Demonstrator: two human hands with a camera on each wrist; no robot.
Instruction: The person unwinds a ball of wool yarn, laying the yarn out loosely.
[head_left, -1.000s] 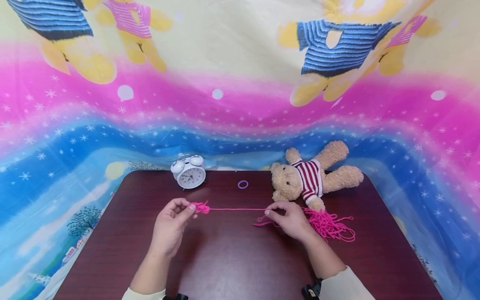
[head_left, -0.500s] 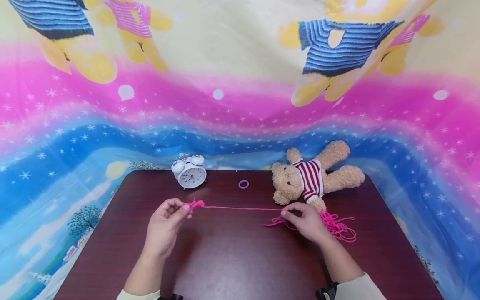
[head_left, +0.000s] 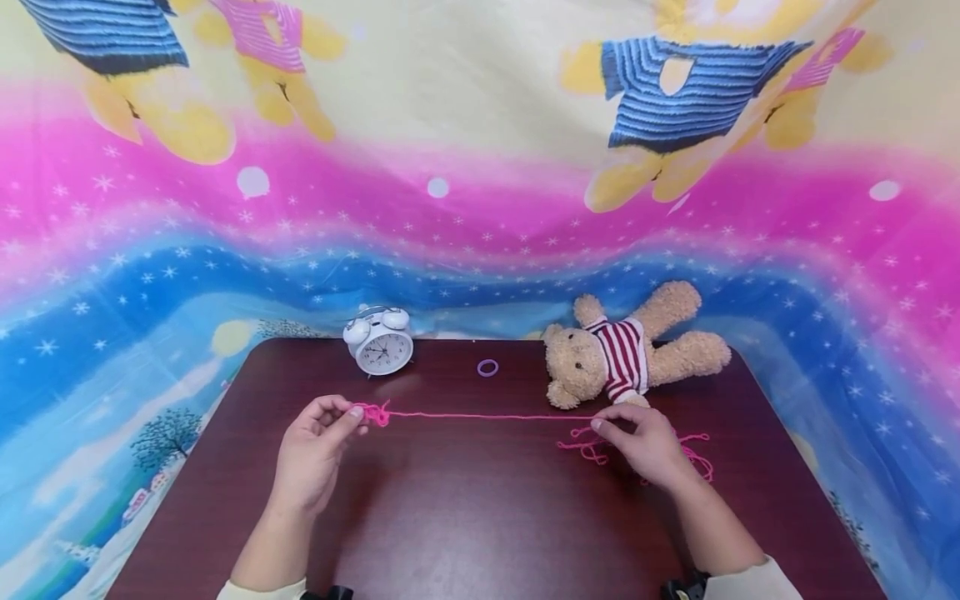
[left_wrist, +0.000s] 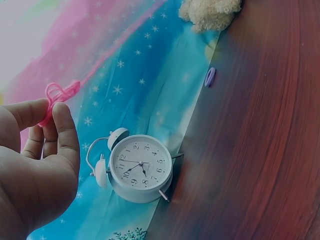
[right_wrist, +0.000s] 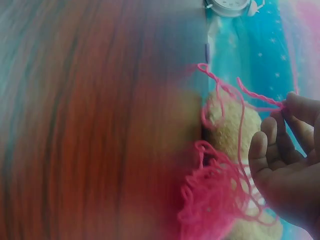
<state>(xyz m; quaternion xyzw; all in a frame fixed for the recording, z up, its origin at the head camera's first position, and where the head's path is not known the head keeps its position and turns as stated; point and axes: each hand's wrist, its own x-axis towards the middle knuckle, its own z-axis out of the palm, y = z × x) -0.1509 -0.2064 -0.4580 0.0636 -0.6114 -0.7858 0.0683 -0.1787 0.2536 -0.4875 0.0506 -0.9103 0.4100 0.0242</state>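
Note:
Pink yarn (head_left: 487, 416) runs nearly level and taut between the two hands above the table. My left hand (head_left: 313, 450) pinches a small looped bundle of the yarn (left_wrist: 62, 91) between thumb and fingertips. On the other side my right hand (head_left: 643, 442) pinches the strand with thumb and forefinger, and a loose twisted end (right_wrist: 257, 95) sticks out from the fingertips. Below and behind the right hand lies a tangled heap of the same yarn (right_wrist: 212, 192), partly hidden by that hand in the head view.
A white twin-bell alarm clock (head_left: 382, 346) stands at the back left of the brown table (head_left: 465, 517). A purple ring (head_left: 487, 367) lies at the back middle. The teddy bear (head_left: 622, 354) in a striped shirt lies at the back right. A printed curtain (head_left: 480, 242) hangs behind.
Both hands have moved apart, the left leftward and the right rightward, and the strand between them has grown longer. The right hand now covers more of the yarn heap.

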